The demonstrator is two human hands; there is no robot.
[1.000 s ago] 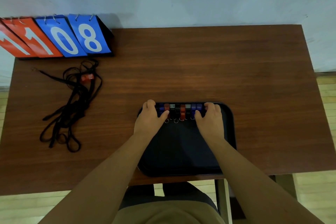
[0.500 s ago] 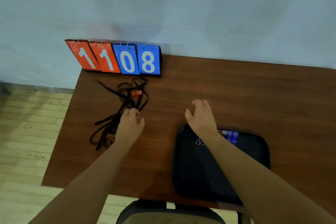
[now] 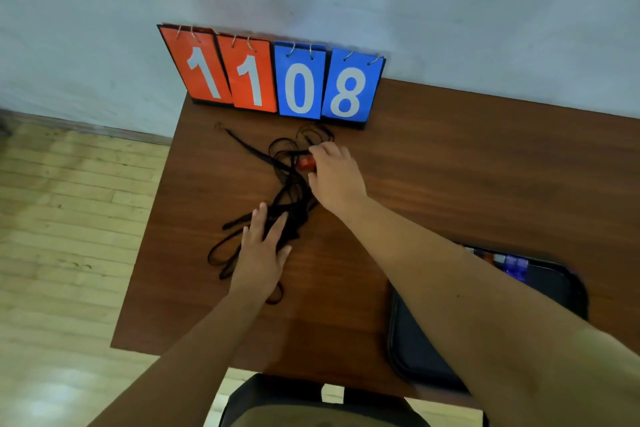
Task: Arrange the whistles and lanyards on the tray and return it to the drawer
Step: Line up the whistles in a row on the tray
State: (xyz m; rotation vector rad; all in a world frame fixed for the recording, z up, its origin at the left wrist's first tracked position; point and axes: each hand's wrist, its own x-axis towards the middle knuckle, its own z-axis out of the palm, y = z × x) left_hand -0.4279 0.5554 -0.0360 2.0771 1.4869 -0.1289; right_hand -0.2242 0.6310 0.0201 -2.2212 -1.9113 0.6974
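Going for the lanyard pile now, whistles already lined up on the tray.

Right hand (image 3: 337, 177) is curled around the red whistle (image 3: 305, 163) in the tangle of black lanyards (image 3: 287, 198) near the table's (image 3: 485, 163) back-left corner, just in front of the flip scoreboard (image 3: 273, 80) reading 11 and 08; can't tell if it's actually pinched yet. Left hand (image 3: 261, 255) lies flat, fingers spread, pressing the loops down. The black tray (image 3: 412, 350) sits at the front-right edge with a row of whistles (image 3: 502, 260) along its far rim. Next up, I'd guess: tease 1 cord free without dragging the whole knot, then carry it over.
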